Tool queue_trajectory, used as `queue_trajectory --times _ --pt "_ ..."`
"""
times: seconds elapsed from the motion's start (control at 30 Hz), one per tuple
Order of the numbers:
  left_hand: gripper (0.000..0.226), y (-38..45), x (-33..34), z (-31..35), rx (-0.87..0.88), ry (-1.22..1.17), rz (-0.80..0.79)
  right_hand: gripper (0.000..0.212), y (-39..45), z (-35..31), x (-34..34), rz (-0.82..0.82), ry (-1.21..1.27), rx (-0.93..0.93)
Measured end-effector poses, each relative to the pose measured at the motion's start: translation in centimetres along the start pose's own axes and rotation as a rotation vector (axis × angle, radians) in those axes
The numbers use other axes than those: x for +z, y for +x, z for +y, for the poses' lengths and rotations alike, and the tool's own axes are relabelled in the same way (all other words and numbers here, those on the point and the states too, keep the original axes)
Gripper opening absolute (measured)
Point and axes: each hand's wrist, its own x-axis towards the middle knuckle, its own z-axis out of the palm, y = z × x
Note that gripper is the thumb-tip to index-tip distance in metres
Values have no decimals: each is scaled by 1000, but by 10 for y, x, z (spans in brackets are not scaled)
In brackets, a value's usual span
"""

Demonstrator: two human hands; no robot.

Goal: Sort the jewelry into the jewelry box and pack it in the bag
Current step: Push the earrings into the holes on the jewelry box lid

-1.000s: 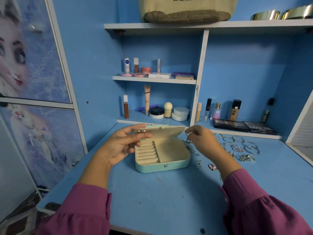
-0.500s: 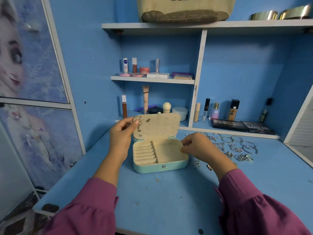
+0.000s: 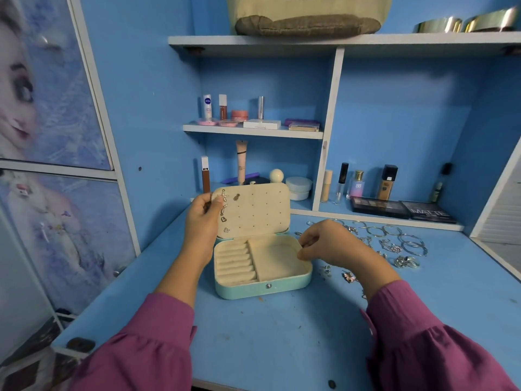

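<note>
The jewelry box point(image 3: 262, 266) sits open on the blue bench point(image 3: 282, 334), between the person's two hands. It is a small rounded-corner case with a pale teal outer shell and a cream lining, and a small metal snap stud shows on its front wall. Its base is split in two: the left part holds a row of padded ring rolls, the right part is a plain open compartment.

The lid point(image 3: 253, 211) stands nearly upright behind the base. Its inner face is a cream panel dotted with rows of small holes, and several small earrings point(image 3: 224, 210) hang down its left side, among them a star shape and a heart shape.

The left hand point(image 3: 201, 218) pinches the lid's upper left corner, thumb on the inner face and fingers behind it. The right hand point(image 3: 329, 242) hovers over the right edge of the base with fingers curled and fingertips drawn together; whether they pinch a small piece cannot be told.

Loose silver jewelry point(image 3: 394, 244) lies scattered on the bench to the right of the box: thin bangles, chains, rings and small pieces. A beige bag point(image 3: 307, 15) rests on the top shelf point(image 3: 423, 40) above.
</note>
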Motion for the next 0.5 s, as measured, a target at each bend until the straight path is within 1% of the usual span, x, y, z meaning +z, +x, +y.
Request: queue_trajectory --times 0.1,0.17,0.23,0.33,0.5 --pt "30 0 3 4 -35 -125 -47 17 0 0 0 -7 0 2" --pt "34 2 3 5 -47 -124 -60 19 1 1 0 -9 4 2" --pt "30 4 4 4 -79 -101 -77 20 1 3 0 -11 9 -2" --pt "17 5 6 4 -122 -93 -109 20 3 5 -1 -19 32 -12" --pt "12 6 7 4 -150 -81 -113 12 3 10 -3 -19 63 -30"
